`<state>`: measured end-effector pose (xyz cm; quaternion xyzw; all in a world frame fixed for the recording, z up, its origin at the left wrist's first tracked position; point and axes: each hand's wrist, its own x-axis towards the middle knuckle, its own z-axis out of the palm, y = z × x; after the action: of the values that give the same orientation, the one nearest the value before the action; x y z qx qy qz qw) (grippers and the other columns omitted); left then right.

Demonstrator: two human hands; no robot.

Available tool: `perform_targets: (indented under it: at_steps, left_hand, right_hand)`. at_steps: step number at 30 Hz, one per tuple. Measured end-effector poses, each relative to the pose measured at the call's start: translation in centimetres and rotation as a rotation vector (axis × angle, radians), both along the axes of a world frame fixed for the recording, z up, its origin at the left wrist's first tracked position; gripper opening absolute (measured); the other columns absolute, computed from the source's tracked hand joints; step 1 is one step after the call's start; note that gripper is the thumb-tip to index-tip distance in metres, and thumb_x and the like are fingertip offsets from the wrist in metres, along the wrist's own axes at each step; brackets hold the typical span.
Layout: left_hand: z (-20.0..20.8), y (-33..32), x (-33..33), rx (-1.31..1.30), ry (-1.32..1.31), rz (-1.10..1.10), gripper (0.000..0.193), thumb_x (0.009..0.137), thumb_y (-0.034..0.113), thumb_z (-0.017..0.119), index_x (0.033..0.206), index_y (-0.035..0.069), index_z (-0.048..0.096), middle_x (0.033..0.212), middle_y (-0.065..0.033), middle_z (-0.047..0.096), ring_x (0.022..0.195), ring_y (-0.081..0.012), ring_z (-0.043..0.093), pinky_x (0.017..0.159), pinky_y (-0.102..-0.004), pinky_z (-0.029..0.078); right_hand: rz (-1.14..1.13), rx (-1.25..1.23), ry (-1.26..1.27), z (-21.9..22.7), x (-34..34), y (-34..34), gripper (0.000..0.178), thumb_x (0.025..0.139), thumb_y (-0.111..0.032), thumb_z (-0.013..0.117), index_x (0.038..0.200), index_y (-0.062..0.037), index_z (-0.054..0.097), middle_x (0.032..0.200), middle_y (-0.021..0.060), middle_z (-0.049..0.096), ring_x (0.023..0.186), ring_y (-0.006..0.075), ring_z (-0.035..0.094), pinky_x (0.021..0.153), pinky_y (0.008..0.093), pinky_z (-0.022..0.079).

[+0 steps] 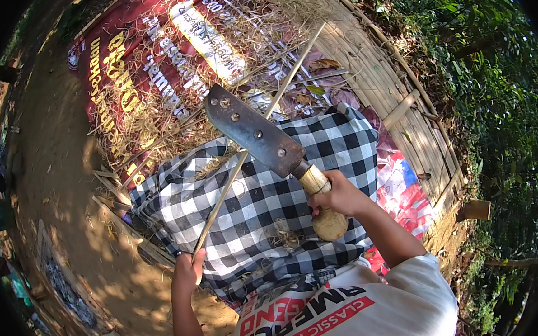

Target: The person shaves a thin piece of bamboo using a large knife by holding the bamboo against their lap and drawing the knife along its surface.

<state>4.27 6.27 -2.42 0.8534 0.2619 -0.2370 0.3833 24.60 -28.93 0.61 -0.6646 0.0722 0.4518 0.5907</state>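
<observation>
My right hand (338,194) is wrapped round the pale wooden handle of a machete (260,134). Its broad dark blade, dotted with several round metal spots, points up and to the left. The blade crosses over a long thin bamboo strip (220,204); whether the two touch I cannot tell. My left hand (190,268) grips the near end of that strip, which slants away to the upper right. Beneath both lies a black-and-white checked cloth (184,205) spread over my lap, with a few shavings on it.
Beyond the cloth, curly shavings (147,123) litter a dark red printed banner (101,48). A slatted bamboo platform (404,140) runs along the right, beside dense green plants (481,78). Bare earth (63,163) lies on the left, with a framed patch of dark ash-like material (68,291).
</observation>
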Motion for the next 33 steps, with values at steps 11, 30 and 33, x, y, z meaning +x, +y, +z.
perform_targets:
  at_steps: [11,30,33]
  left_hand:
    - [-0.9,0.7,-0.8,-0.048,0.034,0.059,0.063,0.093,0.043,0.059,0.055,-0.005,0.045,0.045,-0.0145,0.034,0.043,-0.0217,0.035,0.047,-0.0435,0.032]
    - [-1.0,0.0,-0.6,0.011,0.002,0.070,0.065,0.094,0.045,0.057,0.054,-0.004,0.044,0.045,-0.0117,0.034,0.045,-0.0195,0.033,0.047,-0.0425,0.031]
    - [-0.3,0.0,0.2,0.031,0.079,0.080,0.065,0.093,0.046,0.057,0.054,-0.004,0.045,0.044,-0.0113,0.035,0.045,-0.0212,0.033,0.047,-0.0429,0.032]
  right_hand:
    - [0.053,0.011,0.036,-0.5,-2.9,1.5,0.028,0.072,0.005,0.067,0.097,0.0038,0.057,0.073,0.0076,0.062,0.063,0.0173,0.064,0.060,0.0309,0.052]
    - [-0.189,0.045,-0.029,-0.1,-1.4,1.9,0.022,0.071,0.005,0.065,0.091,0.0035,0.056,0.072,0.0083,0.061,0.061,0.0175,0.063,0.058,0.0314,0.053]
    - [0.036,0.033,0.022,-1.4,-4.3,2.7,0.020,0.072,0.002,0.063,0.090,0.0039,0.055,0.067,0.0078,0.061,0.059,0.0169,0.062,0.057,0.0308,0.049]
